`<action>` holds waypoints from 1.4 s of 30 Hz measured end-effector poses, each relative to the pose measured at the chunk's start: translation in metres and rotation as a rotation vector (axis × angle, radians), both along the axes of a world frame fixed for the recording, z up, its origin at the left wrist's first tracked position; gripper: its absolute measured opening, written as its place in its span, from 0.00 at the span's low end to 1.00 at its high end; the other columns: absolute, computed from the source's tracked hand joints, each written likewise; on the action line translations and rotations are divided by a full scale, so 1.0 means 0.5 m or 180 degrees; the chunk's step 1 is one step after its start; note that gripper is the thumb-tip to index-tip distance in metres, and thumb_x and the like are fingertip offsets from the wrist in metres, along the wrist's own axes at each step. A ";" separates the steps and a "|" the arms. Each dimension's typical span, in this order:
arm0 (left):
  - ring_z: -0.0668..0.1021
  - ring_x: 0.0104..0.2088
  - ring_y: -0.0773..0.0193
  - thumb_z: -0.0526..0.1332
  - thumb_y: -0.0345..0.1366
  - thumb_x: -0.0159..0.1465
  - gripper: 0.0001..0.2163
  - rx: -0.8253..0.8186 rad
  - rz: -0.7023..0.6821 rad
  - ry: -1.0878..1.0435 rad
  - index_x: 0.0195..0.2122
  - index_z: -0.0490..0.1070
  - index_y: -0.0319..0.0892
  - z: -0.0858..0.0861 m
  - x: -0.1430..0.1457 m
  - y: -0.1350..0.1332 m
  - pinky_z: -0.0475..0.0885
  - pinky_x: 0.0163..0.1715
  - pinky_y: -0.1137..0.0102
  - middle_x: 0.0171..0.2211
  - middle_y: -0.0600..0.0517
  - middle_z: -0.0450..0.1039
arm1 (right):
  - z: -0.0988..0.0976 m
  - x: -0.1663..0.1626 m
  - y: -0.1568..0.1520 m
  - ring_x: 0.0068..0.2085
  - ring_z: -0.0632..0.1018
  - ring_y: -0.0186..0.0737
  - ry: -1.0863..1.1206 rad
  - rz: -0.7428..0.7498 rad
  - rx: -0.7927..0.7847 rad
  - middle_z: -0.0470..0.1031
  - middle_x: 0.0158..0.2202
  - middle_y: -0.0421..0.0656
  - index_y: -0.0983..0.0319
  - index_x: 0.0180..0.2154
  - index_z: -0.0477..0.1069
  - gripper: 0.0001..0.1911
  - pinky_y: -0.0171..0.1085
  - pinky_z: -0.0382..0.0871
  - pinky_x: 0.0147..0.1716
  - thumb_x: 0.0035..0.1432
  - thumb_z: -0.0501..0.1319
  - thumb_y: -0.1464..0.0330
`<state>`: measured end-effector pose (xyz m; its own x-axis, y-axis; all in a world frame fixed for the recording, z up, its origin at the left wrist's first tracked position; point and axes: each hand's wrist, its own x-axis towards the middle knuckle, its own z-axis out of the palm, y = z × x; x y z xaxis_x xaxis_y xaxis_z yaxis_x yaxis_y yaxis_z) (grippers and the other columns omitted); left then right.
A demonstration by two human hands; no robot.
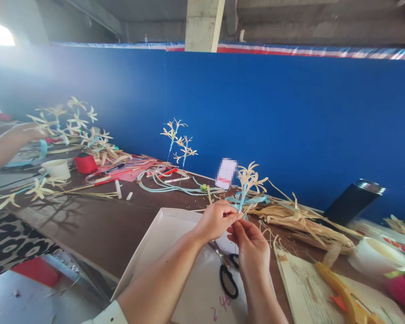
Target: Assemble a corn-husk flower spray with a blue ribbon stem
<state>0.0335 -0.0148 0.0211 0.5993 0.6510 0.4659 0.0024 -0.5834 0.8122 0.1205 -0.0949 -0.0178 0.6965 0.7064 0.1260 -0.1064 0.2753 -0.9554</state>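
Flower [250,179] at twelve o'clock of the hands, leaning toward one. Left hand [220,219] pinches its blue stem [243,198]; right hand [251,246] pinches the foot. Mismatched grips could kink the stem; slack ones, let it slip. Scissors [224,269] at six o'clock could snag a lowered hand.

One number was legible: "2.46" [221,308], handwritten in magenta on the floor of a shallow white rectangular tray [168,252], below the bare fingers [245,228], towards the wearer. Right of the fingers, dark lines of writing covered a cream-white paper sheet [302,274]; too small to read. Beyond the fingers, a white rectangular card [226,173] bore a red strip; pixelated, wording unreadable.
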 end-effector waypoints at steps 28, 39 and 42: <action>0.70 0.26 0.69 0.63 0.41 0.53 0.12 -0.1438 -0.0235 -0.0566 0.26 0.71 0.36 -0.022 0.013 0.018 0.64 0.28 0.74 0.26 0.52 0.68 | -0.004 -0.006 -0.005 0.30 0.78 0.39 -0.0044 0.0260 -0.0276 0.77 0.30 0.42 0.64 0.39 0.72 0.21 0.34 0.73 0.27 0.46 0.67 0.57; 0.71 0.34 0.66 0.51 0.47 0.63 0.21 -0.0689 -0.0594 -0.0204 0.41 0.75 0.36 -0.014 -0.004 0.021 0.64 0.36 0.73 0.37 0.48 0.71 | -0.014 0.003 -0.001 0.28 0.78 0.37 0.0225 0.0156 -0.0284 0.77 0.32 0.43 0.64 0.37 0.71 0.22 0.32 0.73 0.25 0.42 0.69 0.58; 0.69 0.30 0.68 0.50 0.51 0.62 0.25 -0.1059 -0.0948 -0.0073 0.45 0.73 0.36 -0.011 -0.008 0.022 0.64 0.33 0.73 0.37 0.47 0.72 | -0.013 0.004 -0.003 0.28 0.77 0.35 0.0386 0.0129 -0.0171 0.77 0.33 0.43 0.64 0.36 0.71 0.21 0.31 0.72 0.25 0.41 0.70 0.59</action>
<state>0.0297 -0.0039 0.0155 0.7753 0.5683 0.2756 -0.1465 -0.2628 0.9537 0.1222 -0.0961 -0.0243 0.6750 0.7378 0.0037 -0.2322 0.2171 -0.9481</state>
